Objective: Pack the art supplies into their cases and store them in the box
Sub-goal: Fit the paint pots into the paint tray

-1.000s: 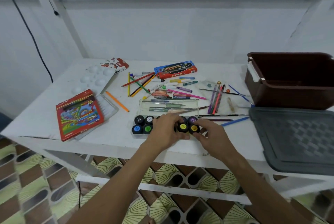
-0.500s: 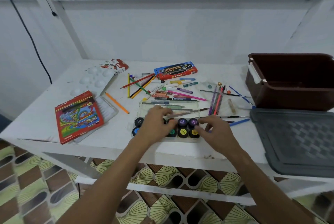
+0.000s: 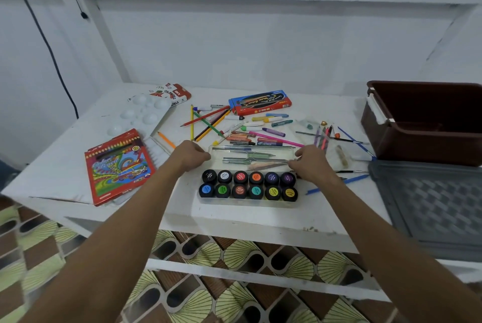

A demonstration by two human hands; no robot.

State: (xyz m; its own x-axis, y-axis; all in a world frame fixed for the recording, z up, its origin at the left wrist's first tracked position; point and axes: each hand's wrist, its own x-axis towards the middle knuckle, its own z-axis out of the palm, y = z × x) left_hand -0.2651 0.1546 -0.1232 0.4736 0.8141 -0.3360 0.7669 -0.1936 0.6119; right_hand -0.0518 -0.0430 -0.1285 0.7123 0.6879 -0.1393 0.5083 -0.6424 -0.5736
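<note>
I have my left hand [image 3: 191,154] and right hand [image 3: 310,163] curled on the clear lid [image 3: 251,157], apparently pinching its ends; I'd lower it squarely over the paint pots [image 3: 249,185] near the table's [image 3: 260,221] front edge.

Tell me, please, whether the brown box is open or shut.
Open: the brown box shows its bare inside, and its grey lid lies beside it.

Looks like a home craft corner to me: plain white worktop [image 3: 78,166] against a painted wall [image 3: 234,49], patterned floor tiles [image 3: 234,255] underneath, cable [image 3: 44,35] hanging down.
</note>
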